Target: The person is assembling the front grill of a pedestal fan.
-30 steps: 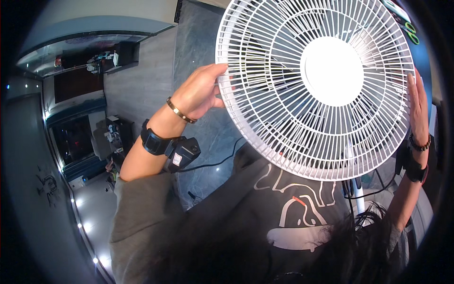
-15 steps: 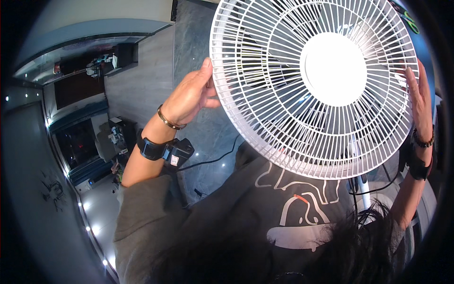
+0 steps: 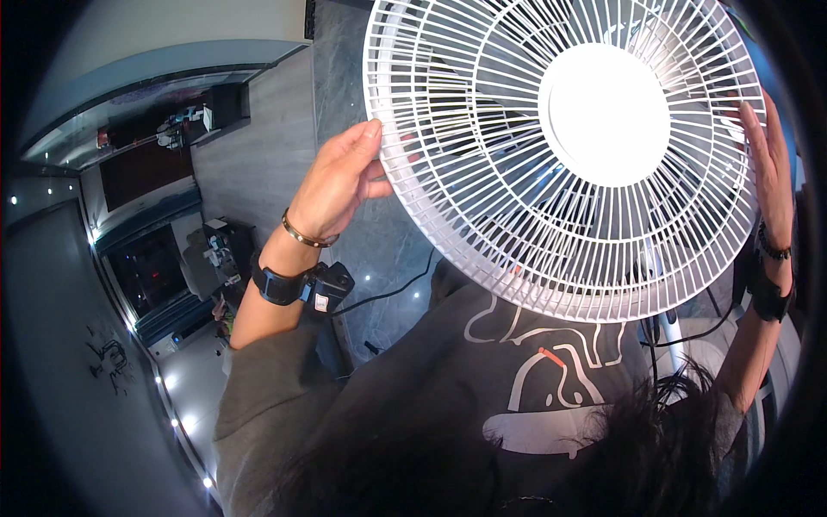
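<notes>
A large round white fan guard [image 3: 605,116] with a solid disc at its centre fills the upper right, tilted in front of my chest. With the thumb on the rim and the fingers curling behind, my left hand [image 3: 338,177] grips its left side. At the opposite edge my right hand [image 3: 775,177] holds the rim, fingers stretched along the bars and partly hidden. A white pole [image 3: 672,336] shows below the guard. What sits behind the bars is hard to make out.
A black device [image 3: 330,287] is strapped to my left forearm, and a black cable [image 3: 396,291] runs from it toward the right. More dark cable [image 3: 689,343] hangs by the pole. Grey flooring [image 3: 345,77] and a cabinet-like unit [image 3: 228,250] lie to the left.
The fan guard has shifted slightly to the left and up in the picture, its tilt a little changed. Both hands keep their hold on its rim.
</notes>
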### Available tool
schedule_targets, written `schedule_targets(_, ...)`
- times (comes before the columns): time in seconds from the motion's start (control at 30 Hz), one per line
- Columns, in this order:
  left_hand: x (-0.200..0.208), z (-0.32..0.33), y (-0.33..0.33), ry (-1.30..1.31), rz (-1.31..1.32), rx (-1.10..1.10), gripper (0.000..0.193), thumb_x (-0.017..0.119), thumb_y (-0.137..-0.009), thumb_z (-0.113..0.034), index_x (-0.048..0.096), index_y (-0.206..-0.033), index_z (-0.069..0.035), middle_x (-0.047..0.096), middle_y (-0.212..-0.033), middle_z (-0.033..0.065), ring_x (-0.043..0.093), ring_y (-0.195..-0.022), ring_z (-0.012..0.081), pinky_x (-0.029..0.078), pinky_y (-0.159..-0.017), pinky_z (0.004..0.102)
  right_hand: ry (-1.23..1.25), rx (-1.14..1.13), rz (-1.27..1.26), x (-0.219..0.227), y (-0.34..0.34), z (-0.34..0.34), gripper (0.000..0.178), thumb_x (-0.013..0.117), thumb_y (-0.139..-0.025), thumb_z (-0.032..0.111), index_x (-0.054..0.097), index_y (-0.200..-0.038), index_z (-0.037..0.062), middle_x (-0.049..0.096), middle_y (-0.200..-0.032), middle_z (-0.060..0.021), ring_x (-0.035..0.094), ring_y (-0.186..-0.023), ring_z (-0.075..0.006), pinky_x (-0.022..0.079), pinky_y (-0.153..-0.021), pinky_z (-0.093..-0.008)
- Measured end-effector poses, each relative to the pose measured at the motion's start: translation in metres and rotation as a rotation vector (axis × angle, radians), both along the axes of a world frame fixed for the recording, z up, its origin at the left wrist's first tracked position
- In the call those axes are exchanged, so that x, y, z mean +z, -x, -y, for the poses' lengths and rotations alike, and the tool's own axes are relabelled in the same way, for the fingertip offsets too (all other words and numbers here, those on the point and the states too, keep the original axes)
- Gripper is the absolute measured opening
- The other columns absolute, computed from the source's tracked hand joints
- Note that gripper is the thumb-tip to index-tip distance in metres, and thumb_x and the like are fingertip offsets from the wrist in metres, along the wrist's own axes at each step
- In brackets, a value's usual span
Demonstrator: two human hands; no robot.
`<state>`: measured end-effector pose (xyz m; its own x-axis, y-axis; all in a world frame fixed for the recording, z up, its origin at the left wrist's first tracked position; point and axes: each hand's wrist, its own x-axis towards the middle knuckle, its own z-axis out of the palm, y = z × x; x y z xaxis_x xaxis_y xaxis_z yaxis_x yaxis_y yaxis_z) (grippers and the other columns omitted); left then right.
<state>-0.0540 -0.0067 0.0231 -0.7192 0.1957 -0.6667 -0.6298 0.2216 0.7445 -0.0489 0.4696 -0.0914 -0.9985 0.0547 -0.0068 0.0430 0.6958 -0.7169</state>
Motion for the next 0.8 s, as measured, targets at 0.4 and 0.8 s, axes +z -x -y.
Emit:
schedule_targets(0.4, 0.007, -0.002, -0.005, -0.026, -0.045, 0.017, 0.044, 0.035, -0.096, -0.028, 0.04, -0.123, 0.007, 0.054, -0.114, 0.0166, 0.059, -0.099, 0.0222, 0.052, -0.083, 0.0327, 0.1, 0.035, 0.052, -0.002, 0.003, -0.009, 0.059, 0.041, -0.092, 0.041, 0.026, -0.138, 0.0075, 0.038, -0.134, -0.0198, 0.038, -0.124, -0.0298, 0.034, -0.102, -0.041)
schedule_targets(0.8, 0.007, -0.004, -0.002, 0.112, -0.022, -0.06, 0.041, 0.038, -0.096, -0.033, 0.047, -0.119, 0.0, 0.058, -0.109, 0.0091, 0.058, -0.097, 0.0156, 0.05, -0.083, 0.0312, 0.101, 0.038, -0.004, 0.001, 0.007, -0.001, 0.06, 0.039, -0.093, 0.04, 0.023, -0.138, 0.0032, 0.045, -0.13, -0.0164, 0.044, -0.12, -0.027, 0.036, -0.101, -0.0378)
